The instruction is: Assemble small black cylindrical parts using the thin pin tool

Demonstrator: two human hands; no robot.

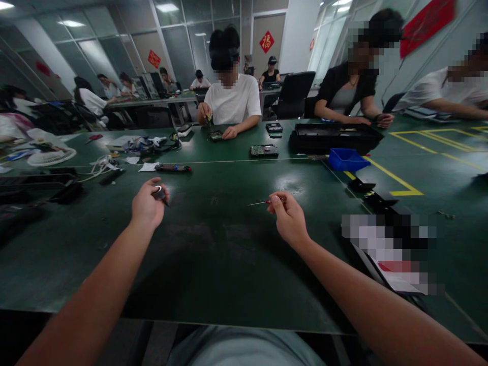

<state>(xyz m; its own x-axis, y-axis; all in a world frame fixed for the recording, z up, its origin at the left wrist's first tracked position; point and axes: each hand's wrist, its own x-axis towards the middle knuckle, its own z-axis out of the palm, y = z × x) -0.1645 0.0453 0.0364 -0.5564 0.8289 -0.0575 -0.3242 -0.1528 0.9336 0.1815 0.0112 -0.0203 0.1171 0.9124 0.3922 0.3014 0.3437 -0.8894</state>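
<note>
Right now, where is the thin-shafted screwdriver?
In the head view, the screwdriver is in the right hand, right of centre, pointing left over the green table.

"福" on red diamond sign (267, 41)

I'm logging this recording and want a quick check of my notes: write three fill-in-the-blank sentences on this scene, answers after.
1. The right hand holds a thin metal-shafted, red-handled tool, its tip toward the picture's ____.
2. The left hand holds a small dark object above a wide, flat, ____ tabletop.
3. Near the long black tray stands a plastic bin coloured ____.

Missing words: left; green; blue.
</note>
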